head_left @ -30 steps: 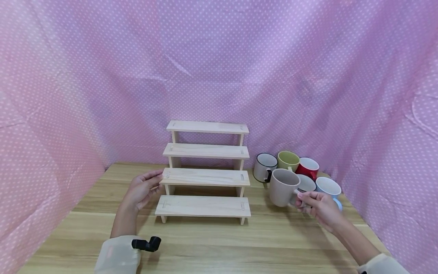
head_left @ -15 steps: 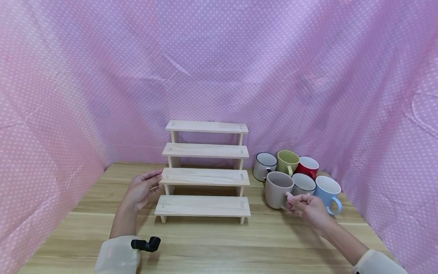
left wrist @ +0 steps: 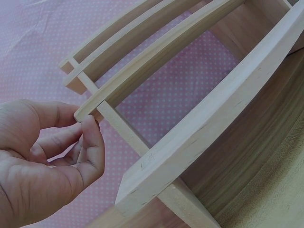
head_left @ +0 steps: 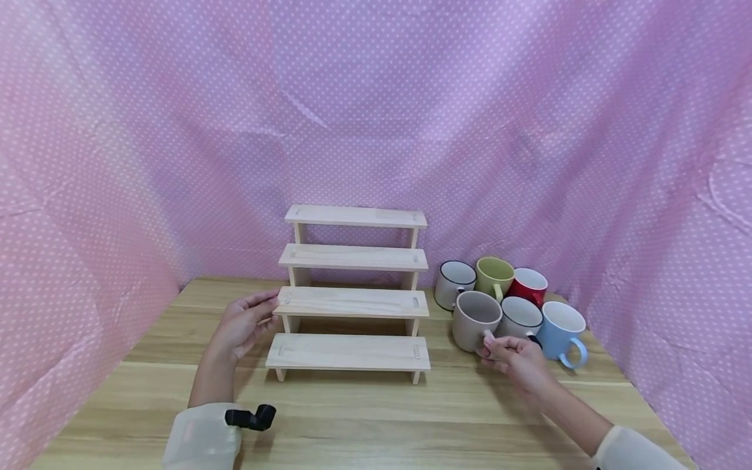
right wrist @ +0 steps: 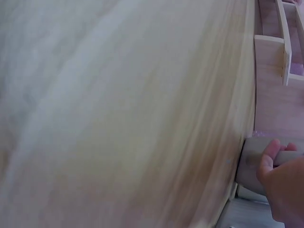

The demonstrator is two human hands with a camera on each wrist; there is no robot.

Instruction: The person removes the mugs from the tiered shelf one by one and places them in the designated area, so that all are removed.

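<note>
My right hand (head_left: 519, 365) pinches the handle of a taupe mug (head_left: 473, 329), which stands upright at the front left of a cluster of mugs. In the right wrist view the thumb and fingers close round the handle, and the mug's side (right wrist: 248, 164) shows behind them. A stepped wooden display shelf (head_left: 352, 352) with several tiers stands left of the mugs. My left hand (head_left: 239, 326) pinches the left end of its second board from the bottom, thumb and index finger on the board's corner (left wrist: 90, 107) in the left wrist view.
Close around the taupe mug stand a black-rimmed white mug (head_left: 449, 287), a green mug (head_left: 486, 284), a red mug (head_left: 523, 292), another dark-rimmed mug (head_left: 517, 326) and a light blue mug (head_left: 552, 336). A polka-dot pink cloth (head_left: 364, 130) encloses the wooden table (head_left: 329, 424).
My right hand has carried the taupe mug leftward, off the front of the other mugs, uncovering the light blue mug's handle. The left hand keeps its place on the shelf.
</note>
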